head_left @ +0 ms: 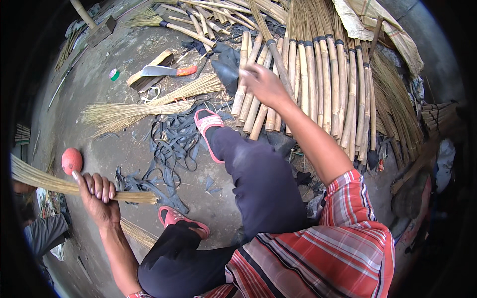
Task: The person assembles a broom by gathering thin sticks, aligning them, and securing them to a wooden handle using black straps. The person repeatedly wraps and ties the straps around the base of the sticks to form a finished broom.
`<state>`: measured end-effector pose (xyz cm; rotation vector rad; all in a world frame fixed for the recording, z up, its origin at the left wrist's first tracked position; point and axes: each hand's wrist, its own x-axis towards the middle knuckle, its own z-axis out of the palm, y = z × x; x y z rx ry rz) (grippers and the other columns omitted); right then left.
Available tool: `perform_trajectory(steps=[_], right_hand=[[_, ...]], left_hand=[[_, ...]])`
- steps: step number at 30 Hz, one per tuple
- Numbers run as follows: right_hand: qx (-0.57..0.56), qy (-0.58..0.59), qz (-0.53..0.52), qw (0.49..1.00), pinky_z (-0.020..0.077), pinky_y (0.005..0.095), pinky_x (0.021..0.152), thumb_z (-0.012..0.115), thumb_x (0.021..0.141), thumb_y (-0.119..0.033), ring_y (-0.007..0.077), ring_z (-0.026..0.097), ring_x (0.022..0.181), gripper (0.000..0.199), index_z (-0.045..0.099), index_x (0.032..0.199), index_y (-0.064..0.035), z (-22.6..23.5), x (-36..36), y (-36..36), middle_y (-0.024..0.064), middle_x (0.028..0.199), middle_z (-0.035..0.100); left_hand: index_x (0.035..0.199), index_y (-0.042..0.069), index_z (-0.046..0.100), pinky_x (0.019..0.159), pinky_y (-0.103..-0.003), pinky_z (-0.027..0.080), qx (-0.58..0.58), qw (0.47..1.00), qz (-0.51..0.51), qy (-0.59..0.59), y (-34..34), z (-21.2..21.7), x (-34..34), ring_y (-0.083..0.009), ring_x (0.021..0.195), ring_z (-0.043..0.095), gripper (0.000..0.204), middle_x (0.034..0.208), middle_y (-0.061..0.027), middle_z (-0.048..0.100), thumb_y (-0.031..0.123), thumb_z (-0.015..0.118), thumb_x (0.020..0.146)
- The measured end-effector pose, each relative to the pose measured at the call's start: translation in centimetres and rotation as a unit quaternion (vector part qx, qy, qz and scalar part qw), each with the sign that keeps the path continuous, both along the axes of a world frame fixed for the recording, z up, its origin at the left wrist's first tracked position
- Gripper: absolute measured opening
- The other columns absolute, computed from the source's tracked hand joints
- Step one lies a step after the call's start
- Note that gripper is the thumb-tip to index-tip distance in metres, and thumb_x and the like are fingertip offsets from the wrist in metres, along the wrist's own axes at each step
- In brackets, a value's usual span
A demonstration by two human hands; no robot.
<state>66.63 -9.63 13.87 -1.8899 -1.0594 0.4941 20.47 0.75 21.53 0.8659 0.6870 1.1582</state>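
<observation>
Left hand [102, 197] clenched round a bundle of broom bristles [49, 182], right hand [259, 85] out by the bamboo broom handles [323, 84].
From here I see the bundle crossing the left fist, its long tips running off left and its short butt end poking out right, toward the dark rubber strips [184, 130]. The right hand is blurred near a black rubber piece [226, 75] (whether its fingers hold anything, I can't tell). A red ball [72, 161] shows just past the left thumb.

Short-sleeved shirt [323, 251] in red, white and black plaid, dark trousers [268, 186] (smudged pale at one knee [243, 158]), pink sandals [210, 122]
</observation>
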Motion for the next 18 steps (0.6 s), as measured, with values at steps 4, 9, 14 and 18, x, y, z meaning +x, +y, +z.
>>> perform_trajectory(steps=[4,9,14,18], right_hand=[[-0.309,-0.173,-0.173,0.919,0.0475,0.0534,0.111,0.068,0.099,-0.031,0.0382,0.059,0.132,0.053,0.056,0.139,0.0005,-11.6,6.2,-8.4,0.0262,0.138,0.061],[-0.378,-0.115,-0.253,0.883,0.0518,0.052,0.106,0.072,0.095,-0.035,0.0424,0.064,0.124,0.056,0.056,0.135,0.0007,-20.2,9.1,-13.1,0.0293,0.13,0.065],[-0.263,-0.066,-0.26,0.927,0.0544,0.0494,0.102,0.069,0.094,-0.03,0.0432,0.069,0.115,0.055,0.057,0.135,0.0036,-20.0,8.3,-14.1,0.0303,0.122,0.069],[-0.207,-0.016,-0.275,0.939,0.0543,0.0482,0.101,0.067,0.097,-0.026,0.04,0.072,0.11,0.046,0.06,0.13,0.0051,-17.8,7.9,-17.1,0.0296,0.116,0.072]], left_hand=[[0.074,0.017,0.036,0.045,-0.024,0.029,-0.02,0.998,0.051,0.023,0.1,-1.1,-2.4,-0.0056,0.047,0.025,0.051,0.06,0.0057,0.028,0.046,0.049,0.113],[0.074,0.019,0.037,0.044,-0.024,0.028,-0.039,0.993,0.09,0.065,0.2,-1.8,-3.1,-0.0049,0.046,0.024,0.049,0.06,0.0069,0.028,0.043,0.05,0.114],[0.074,0.019,0.037,0.044,-0.024,0.027,-0.04,0.991,0.101,0.072,0.3,-1.8,-2.7,-0.0048,0.046,0.024,0.048,0.061,0.0068,0.028,0.044,0.051,0.113],[0.077,0.018,0.037,0.046,-0.024,0.028,-0.013,0.993,0.081,0.086,0.4,-1.7,-2.3,-0.0057,0.049,0.024,0.047,0.062,0.0061,0.028,0.044,0.05,0.113]])
